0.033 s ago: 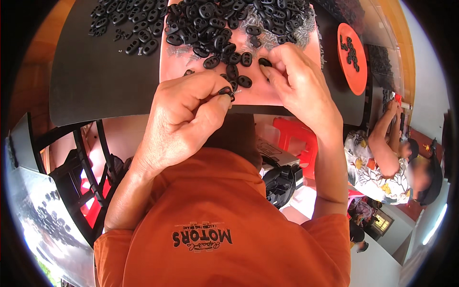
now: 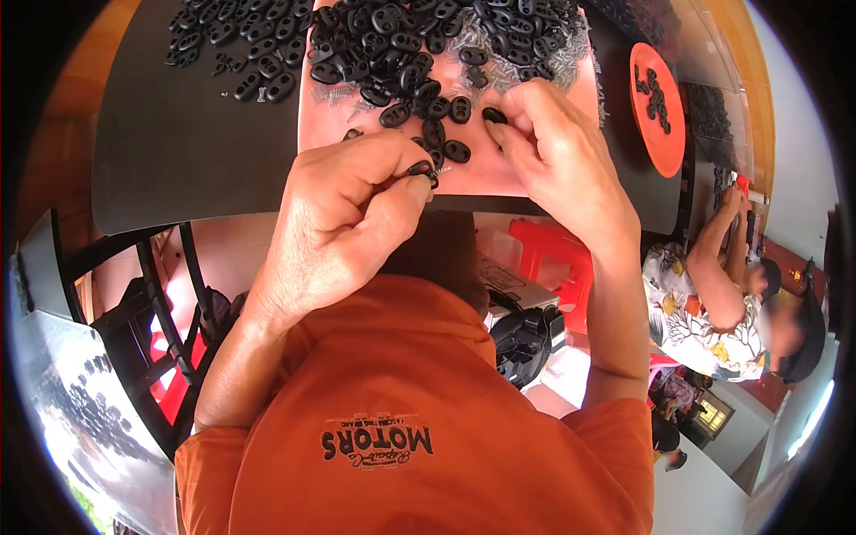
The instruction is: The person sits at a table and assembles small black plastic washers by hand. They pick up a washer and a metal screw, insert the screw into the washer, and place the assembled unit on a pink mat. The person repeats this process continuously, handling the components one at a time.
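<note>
Near the front edge of the table, my left hand [image 2: 348, 205] is closed in a pinch on a small black plastic part with holes [image 2: 422, 169]. A thin metal spring [image 2: 442, 169] sticks out beside it. To the right, my right hand [image 2: 557, 147] pinches a black oval cord lock [image 2: 494, 116] between thumb and fingers, over a pink sheet [image 2: 508, 183]. Several loose cord locks [image 2: 456, 152] lie between my hands. Beyond them rises a big heap of black two-hole cord locks [image 2: 383, 45], with a pile of small clear-grey springs [image 2: 571, 62] at its right.
More black parts [image 2: 259, 45] lie on the dark table [image 2: 178, 152] at the left. An orange-red plate [image 2: 669, 156] with small black pieces stands at the right. A red stool [image 2: 580, 267] is below the table. Another person [image 2: 704, 312] works at the far right.
</note>
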Motion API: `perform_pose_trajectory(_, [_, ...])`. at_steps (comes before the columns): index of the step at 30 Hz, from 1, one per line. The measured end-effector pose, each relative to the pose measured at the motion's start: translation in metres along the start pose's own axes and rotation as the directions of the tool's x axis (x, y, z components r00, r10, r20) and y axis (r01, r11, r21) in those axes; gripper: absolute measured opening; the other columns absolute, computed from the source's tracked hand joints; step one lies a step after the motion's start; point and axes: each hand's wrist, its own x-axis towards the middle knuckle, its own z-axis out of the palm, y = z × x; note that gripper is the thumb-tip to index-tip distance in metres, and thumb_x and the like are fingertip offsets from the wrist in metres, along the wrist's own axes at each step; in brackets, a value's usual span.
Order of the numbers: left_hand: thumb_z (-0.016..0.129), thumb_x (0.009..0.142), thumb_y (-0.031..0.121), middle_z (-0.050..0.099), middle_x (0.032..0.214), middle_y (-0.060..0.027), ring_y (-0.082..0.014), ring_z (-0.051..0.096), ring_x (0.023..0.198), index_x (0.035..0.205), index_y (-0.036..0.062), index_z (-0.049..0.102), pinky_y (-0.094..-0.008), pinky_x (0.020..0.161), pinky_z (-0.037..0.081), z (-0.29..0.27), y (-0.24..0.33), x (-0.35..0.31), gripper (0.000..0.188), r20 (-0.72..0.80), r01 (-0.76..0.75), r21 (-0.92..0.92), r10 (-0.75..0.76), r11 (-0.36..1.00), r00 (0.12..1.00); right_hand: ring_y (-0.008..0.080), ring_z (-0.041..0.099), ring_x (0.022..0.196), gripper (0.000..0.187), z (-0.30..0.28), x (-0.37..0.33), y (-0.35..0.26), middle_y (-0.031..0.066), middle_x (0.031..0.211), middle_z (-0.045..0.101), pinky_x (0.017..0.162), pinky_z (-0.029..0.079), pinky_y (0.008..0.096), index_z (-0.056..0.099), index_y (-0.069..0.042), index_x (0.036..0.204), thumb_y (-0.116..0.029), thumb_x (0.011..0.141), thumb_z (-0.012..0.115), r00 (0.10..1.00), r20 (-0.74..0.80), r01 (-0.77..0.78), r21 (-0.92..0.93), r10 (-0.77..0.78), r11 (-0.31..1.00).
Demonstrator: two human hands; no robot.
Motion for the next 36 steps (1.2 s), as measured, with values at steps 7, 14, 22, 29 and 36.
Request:
perform_pose_trajectory(7, [0.051,0.085,0.001,0.055,0.07,-0.0013,-0.0054,0.048,0.059,0.08,-0.0024,0.059,-0.0218,0.053,0.036,-0.003,0.001,-0.002,0.01,0.055,0.001,0.054,-0.004,0.999,0.998,0.0351,0.061,0.077,0.013,0.009,0.004,0.001,0.0128,0.085,0.06,0.065,0.047,0.0439,0.055,-0.003,0.089,-0.011,0.082,0.062,0.996,-0.043,0.077,-0.122,-0.083,0.99])
perform_pose_trajectory(14, [0.057,0.084,0.001,0.048,0.06,-0.0008,-0.0085,0.042,0.053,0.081,-0.0018,0.059,-0.0262,0.049,0.035,-0.005,-0.003,-0.002,0.005,0.095,-0.024,-0.084,0.032,0.996,0.995,0.014,0.055,0.058,0.009,0.001,-0.004,-0.008,0.0054,0.07,0.056,0.052,0.043,0.0284,0.058,-0.001,0.085,-0.003,0.082,0.065,0.997,-0.08,0.018,0.385,0.014,0.923])
perform_pose_trajectory(22, [0.058,0.086,0.0,0.051,0.062,0.0004,-0.0065,0.043,0.055,0.086,-0.0018,0.061,-0.0244,0.05,0.035,-0.012,-0.006,-0.003,0.004,0.187,-0.082,-0.197,0.12,0.977,0.975,0.0054,0.048,0.06,0.011,0.006,-0.003,-0.043,0.0009,0.069,0.054,0.052,0.039,0.022,0.059,0.003,0.088,-0.006,0.093,0.057,0.996,0.052,0.01,0.735,-0.071,0.678])
perform_pose_trajectory(29, [0.058,0.087,0.0,0.057,0.067,-0.0013,-0.0068,0.049,0.059,0.09,-0.0023,0.064,-0.0236,0.053,0.038,-0.011,-0.003,-0.003,0.008,0.245,-0.046,-0.241,0.107,0.969,0.964,0.0074,0.051,0.062,0.008,0.006,0.001,-0.055,0.0033,0.071,0.056,0.054,0.042,0.0227,0.061,0.002,0.094,-0.003,0.093,0.055,0.994,0.085,-0.105,0.822,0.061,0.559])
perform_pose_trajectory(36, [0.054,0.091,0.008,0.064,0.078,-0.0091,-0.0161,0.06,0.07,0.084,-0.0052,0.063,-0.0272,0.063,0.048,-0.013,-0.004,-0.005,0.017,0.238,0.041,-0.28,0.028,0.959,0.971,0.0092,0.055,0.061,0.008,0.015,-0.011,-0.053,0.0042,0.079,0.059,0.055,0.046,0.0214,0.06,0.001,0.098,-0.003,0.093,0.056,0.996,-0.047,-0.021,0.721,0.078,0.693])
